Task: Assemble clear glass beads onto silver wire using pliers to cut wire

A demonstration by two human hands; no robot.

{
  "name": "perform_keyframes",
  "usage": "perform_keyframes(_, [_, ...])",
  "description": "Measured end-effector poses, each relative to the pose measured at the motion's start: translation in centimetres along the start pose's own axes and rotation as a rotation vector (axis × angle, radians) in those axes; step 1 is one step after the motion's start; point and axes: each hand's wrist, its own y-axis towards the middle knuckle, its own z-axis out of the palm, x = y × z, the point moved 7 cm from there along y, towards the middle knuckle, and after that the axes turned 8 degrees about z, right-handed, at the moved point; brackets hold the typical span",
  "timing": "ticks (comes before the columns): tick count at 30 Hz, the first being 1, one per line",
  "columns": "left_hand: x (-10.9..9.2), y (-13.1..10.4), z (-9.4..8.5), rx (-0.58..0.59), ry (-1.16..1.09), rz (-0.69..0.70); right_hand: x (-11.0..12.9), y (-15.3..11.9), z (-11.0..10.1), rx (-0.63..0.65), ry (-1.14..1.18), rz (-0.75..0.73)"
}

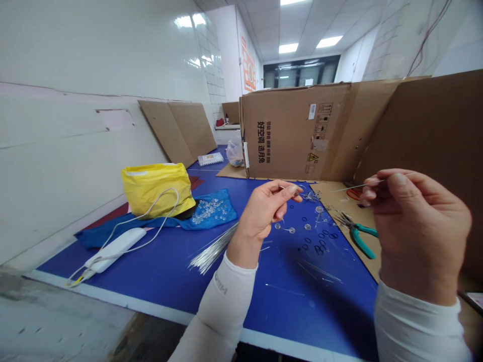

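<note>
Pinched between thumb and fingers, my left hand (269, 208) holds the end of a thin curved wire; clear beads (292, 230) on a strand hang just below it. My right hand (415, 226) is raised at the right, its thumb and forefinger closed on a straight thin wire (345, 188) that points left. The two hands are apart. Under them on the blue table (264, 311) lie loose clear beads (308, 227), several small black rings (320, 249) and a few thin wires (320, 271).
Teal-handled pliers (362, 241) lie on cardboard at the right, near red-handled scissors (353, 193). A wire bundle (213, 251), a blue cloth with beads (226, 201), a yellow bag (158, 188) and a white power strip (115, 250) are left. A large carton (294, 130) stands behind.
</note>
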Motion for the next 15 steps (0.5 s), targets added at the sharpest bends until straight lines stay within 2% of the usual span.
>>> perform_keyframes(6, [0.1,0.0,0.3,0.025,-0.061,-0.033,-0.3,0.3,-0.2,0.062,0.067,0.066])
perform_keyframes(11, [0.9,0.0,1.0,0.065,-0.244,-0.115,-0.2,0.1,-0.4,0.062,0.090,0.085])
perform_keyframes(15, [1.2,0.1,1.2,0.037,-0.347,-0.111,0.3,-0.1,-0.4,0.061,0.103,0.077])
